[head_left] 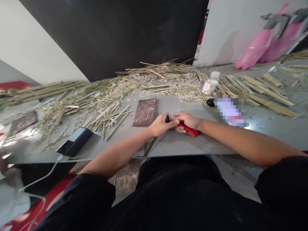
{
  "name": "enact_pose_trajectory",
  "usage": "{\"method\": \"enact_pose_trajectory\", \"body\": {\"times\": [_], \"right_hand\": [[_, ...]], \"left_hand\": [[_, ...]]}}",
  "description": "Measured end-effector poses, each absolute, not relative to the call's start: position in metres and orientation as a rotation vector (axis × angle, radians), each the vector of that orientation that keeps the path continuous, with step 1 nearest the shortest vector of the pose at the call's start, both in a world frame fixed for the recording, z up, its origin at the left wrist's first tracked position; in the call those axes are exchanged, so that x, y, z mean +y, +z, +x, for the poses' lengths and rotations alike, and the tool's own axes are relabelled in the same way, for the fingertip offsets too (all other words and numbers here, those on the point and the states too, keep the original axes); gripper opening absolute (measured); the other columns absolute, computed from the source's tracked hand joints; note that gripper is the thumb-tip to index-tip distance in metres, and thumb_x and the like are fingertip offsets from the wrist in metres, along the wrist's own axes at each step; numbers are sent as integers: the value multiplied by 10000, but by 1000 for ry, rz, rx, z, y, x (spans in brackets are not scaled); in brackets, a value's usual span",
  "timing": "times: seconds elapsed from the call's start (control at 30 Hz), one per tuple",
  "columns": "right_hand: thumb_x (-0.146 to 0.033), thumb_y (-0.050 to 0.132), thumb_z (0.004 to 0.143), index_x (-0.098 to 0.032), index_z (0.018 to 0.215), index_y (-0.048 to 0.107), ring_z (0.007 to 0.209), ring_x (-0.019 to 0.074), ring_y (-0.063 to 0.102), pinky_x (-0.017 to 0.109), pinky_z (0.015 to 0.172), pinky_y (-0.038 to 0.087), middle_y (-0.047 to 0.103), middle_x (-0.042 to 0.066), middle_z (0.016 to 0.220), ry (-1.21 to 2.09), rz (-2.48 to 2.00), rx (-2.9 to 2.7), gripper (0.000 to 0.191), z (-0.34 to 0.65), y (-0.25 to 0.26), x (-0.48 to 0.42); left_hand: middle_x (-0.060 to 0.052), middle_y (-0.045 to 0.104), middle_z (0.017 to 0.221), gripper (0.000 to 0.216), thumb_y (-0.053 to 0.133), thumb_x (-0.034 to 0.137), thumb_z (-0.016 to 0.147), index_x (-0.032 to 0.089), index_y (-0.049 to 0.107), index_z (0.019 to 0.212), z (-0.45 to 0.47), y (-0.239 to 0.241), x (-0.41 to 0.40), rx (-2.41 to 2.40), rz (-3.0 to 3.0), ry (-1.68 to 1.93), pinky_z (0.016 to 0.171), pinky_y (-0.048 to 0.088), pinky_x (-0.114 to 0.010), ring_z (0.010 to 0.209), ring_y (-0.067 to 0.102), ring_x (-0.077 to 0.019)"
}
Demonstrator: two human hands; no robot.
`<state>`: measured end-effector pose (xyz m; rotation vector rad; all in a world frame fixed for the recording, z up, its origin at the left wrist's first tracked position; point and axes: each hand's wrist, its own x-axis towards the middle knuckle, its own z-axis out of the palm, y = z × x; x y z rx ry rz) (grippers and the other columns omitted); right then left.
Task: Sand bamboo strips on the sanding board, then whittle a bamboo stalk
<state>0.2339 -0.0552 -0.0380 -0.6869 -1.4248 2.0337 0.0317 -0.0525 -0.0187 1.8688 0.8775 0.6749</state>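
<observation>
My left hand (161, 125) is closed around a green bamboo strip (150, 147), whose lower end hangs toward the table's front edge. Close against it, my right hand (189, 121) grips a red-handled knife (192, 132). The two hands meet over the middle of the work surface, thumbs almost touching. Fingers hide the knife's blade and the spot where it meets the strip. Just left of my left hand lies a flat brown slab (145, 111) with pale scratches.
Split bamboo strips (112, 117) and shavings (134, 84) cover the left and back. A white-capped bottle (210, 83), a blurred-out phone (229, 110) and bamboo slats (269, 91) are right. A dark box (75, 141) with a cable sits left; pink spray bottles (255, 48) stand behind.
</observation>
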Motion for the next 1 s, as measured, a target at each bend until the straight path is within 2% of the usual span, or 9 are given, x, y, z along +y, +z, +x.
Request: {"method": "enact_pose_trajectory", "body": {"times": [0.27, 0.47, 0.57, 0.73, 0.83, 1.0], "right_hand": [[-338, 617, 939, -191, 761, 558, 332, 128, 447, 220, 322, 367, 490, -23, 447, 2022, -763, -1442, 238, 229, -30, -59], [-450, 666, 942, -207, 786, 539, 341, 123, 449, 224, 342, 384, 487, -42, 468, 1828, -760, -1291, 316, 220, -42, -60], [-488, 678, 937, -213, 774, 516, 341, 116, 437, 223, 337, 376, 489, -47, 481, 1820, -725, -1255, 358, 218, -44, -59], [-426, 638, 951, -220, 754, 489, 341, 119, 446, 216, 337, 377, 474, -50, 467, 1876, -690, -1304, 322, 222, -38, -60], [-342, 624, 924, -214, 751, 506, 338, 125, 455, 209, 331, 368, 479, -39, 444, 1960, -721, -1426, 246, 226, -32, -62], [-306, 584, 925, -210, 759, 511, 340, 127, 459, 202, 318, 356, 484, -34, 450, 1997, -744, -1465, 205, 228, -29, -62]], "left_hand": [[-35, 678, 831, 466, 623, 635, 960, 197, 495, 865, 31, -24, -48, 816, 1923, 679, 716, 424, -316, 774, 584, -169], [-23, 607, 794, 397, 517, 539, 1041, 193, 506, 847, 32, -21, -49, 950, 2023, 709, 700, 403, -315, 750, 549, -167], [-1, 557, 783, 425, 624, 589, 976, 193, 499, 886, 32, -21, -48, 929, 1970, 718, 667, 374, -307, 724, 506, -154], [30, 472, 757, 564, 720, 704, 856, 210, 448, 838, 31, -18, -48, 907, 1907, 715, 633, 326, -303, 684, 437, -132], [32, 462, 745, 559, 688, 703, 878, 218, 417, 813, 31, -14, -50, 935, 1973, 679, 637, 323, -307, 692, 425, -136], [19, 509, 750, 508, 630, 658, 935, 235, 375, 819, 29, -11, -52, 1004, 2126, 654, 651, 323, -318, 705, 445, -155]]}}
